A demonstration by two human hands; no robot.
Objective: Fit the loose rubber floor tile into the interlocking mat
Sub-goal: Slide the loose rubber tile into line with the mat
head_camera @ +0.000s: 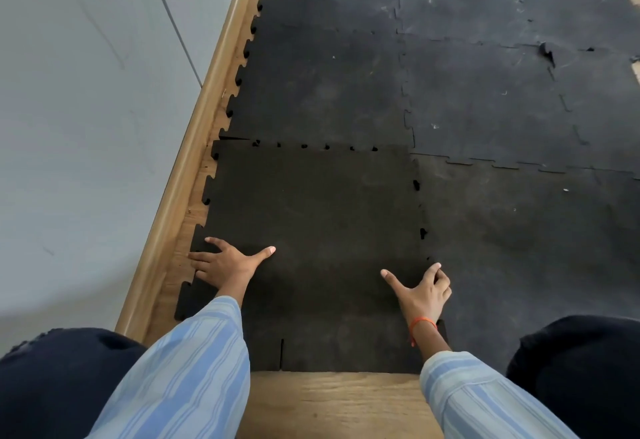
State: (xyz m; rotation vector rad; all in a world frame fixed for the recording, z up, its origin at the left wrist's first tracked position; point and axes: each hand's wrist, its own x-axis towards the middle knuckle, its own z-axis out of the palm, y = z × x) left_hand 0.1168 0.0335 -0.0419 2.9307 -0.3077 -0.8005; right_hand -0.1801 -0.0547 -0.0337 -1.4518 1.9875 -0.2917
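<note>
The loose black rubber tile (pixel 311 217) lies in the near-left corner of the interlocking mat (pixel 485 99). Small gaps show between its teeth and the mat along its far edge and right edge. My left hand (pixel 228 264) presses flat on the tile's left edge, fingers spread, with fingertips over the toothed rim. My right hand (pixel 424 291) rests on the tile's right edge at the seam, thumb out and fingers curled down onto the joint. Neither hand grips the tile.
A wooden skirting board (pixel 194 148) and grey wall (pixel 86 92) run along the left. Bare wood floor (pixel 332 404) shows in front of the tile. My knees in dark trousers sit at the bottom left (pixel 59 379) and bottom right (pixel 581 362). A torn spot (pixel 547 52) marks the far mat.
</note>
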